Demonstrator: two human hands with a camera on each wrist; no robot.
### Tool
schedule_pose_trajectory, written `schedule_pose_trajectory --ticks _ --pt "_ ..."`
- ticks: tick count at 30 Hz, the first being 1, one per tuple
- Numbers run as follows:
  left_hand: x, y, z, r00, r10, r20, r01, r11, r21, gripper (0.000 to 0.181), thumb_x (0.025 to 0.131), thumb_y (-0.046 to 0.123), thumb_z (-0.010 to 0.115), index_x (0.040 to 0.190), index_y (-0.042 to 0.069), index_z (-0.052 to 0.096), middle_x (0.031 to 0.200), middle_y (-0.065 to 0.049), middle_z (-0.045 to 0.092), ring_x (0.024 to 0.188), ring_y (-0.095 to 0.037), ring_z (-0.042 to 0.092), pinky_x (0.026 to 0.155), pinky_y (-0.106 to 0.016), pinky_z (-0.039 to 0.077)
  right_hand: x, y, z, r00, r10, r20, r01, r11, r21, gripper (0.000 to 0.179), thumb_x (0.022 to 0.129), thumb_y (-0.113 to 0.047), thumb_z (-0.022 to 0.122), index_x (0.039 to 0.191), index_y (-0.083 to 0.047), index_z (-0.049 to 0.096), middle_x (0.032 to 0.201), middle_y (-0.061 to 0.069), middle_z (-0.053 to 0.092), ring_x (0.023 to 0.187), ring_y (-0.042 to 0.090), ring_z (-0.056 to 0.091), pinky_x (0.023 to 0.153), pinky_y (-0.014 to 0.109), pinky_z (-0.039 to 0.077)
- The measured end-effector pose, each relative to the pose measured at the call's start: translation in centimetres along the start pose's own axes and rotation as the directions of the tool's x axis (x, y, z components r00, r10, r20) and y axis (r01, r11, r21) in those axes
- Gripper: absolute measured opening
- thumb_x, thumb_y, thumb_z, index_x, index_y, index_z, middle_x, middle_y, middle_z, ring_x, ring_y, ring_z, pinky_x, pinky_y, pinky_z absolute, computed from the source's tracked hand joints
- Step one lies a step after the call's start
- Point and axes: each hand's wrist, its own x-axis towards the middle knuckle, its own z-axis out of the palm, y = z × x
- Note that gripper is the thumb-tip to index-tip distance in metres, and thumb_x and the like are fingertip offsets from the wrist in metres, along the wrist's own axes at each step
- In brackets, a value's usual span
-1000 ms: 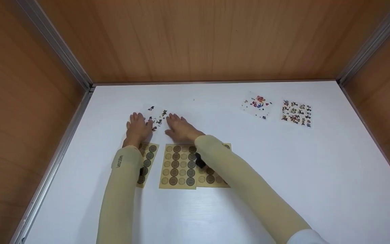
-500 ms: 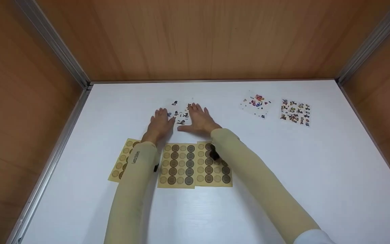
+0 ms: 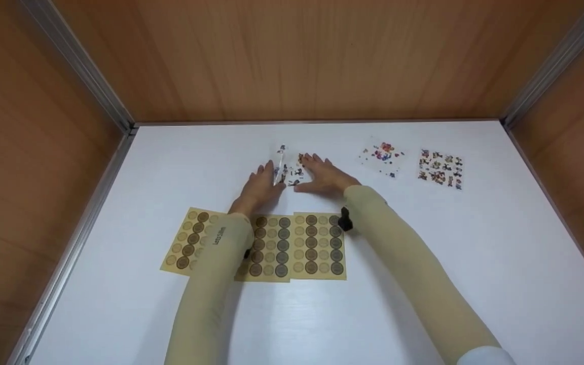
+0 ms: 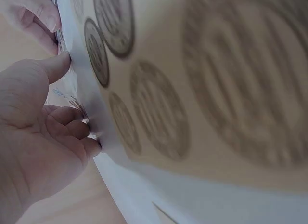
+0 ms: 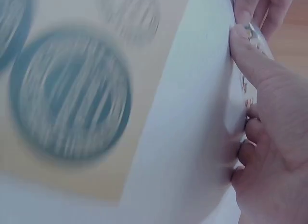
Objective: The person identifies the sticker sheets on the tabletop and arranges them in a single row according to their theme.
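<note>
clear sticker sheet (image 3: 294,173): toward the desk's (image 3: 474,279) back edge | left hand (image 3: 261,184), right hand (image 3: 326,175): thumbs wide of fingers, at the sheet's sides | tan circle-printed sheets (image 3: 317,246): farther from that edge | colourful sheets (image 3: 440,170): toward back right corner

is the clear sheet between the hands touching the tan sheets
No, a strip of white table separates the clear sheet from the tan sheets in the head view.

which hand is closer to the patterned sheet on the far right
Right. The right hand is left of the far-right sheet, with another patterned sheet between them; the left hand is farther left.
</note>
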Motion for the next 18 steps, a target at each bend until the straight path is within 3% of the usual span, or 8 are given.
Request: schedule_pose_trajectory --ticks 4,11,18 --pt "0.19 0.75 0.3 1.0 0.012 0.01 -0.011 1.0 -0.005 0.076 0.105 0.031 0.054 0.164 0.009 0.012 0.167 -0.017 0.019 0.153 -0.038 0.012 0.124 -0.05 0.01 -0.38 0.6 0.09 0.999 0.017 -0.039 -0.014 0.998 0.068 0.112 0.089 -0.061 0.068 0.163 -0.008 0.004 0.169 0.013 -0.004 0.155 0.025 -0.005 0.125 0.041 -0.002" --pt "-0.11 1.0 0.52 1.0 -0.009 0.001 0.009 0.999 -0.039 0.073 0.106 0.028 0.053 0.164 0.012 0.012 0.167 -0.015 0.018 0.153 -0.038 0.011 0.124 -0.05 0.009 -0.64 0.34 0.38 0.993 0.089 -0.078 -0.075 0.983 0.17 0.127 0.084 -0.06 0.076 0.161 -0.007 -0.01 0.168 0.018 -0.002 0.153 0.042 0.0 0.125 0.045 0.003" --pt "-0.25 1.17 0.77 1.0 -0.028 -0.013 0.027 0.998 -0.062 0.07 0.106 0.028 0.05 0.164 0.013 0.014 0.168 -0.014 0.014 0.154 -0.038 0.007 0.124 -0.049 0.006 -0.57 0.55 0.49 0.992 0.095 -0.078 -0.08 0.981 0.177 0.127 0.084 -0.063 0.074 0.161 -0.007 -0.01 0.168 0.018 -0.003 0.153 0.041 -0.001 0.125 0.043 0.002"
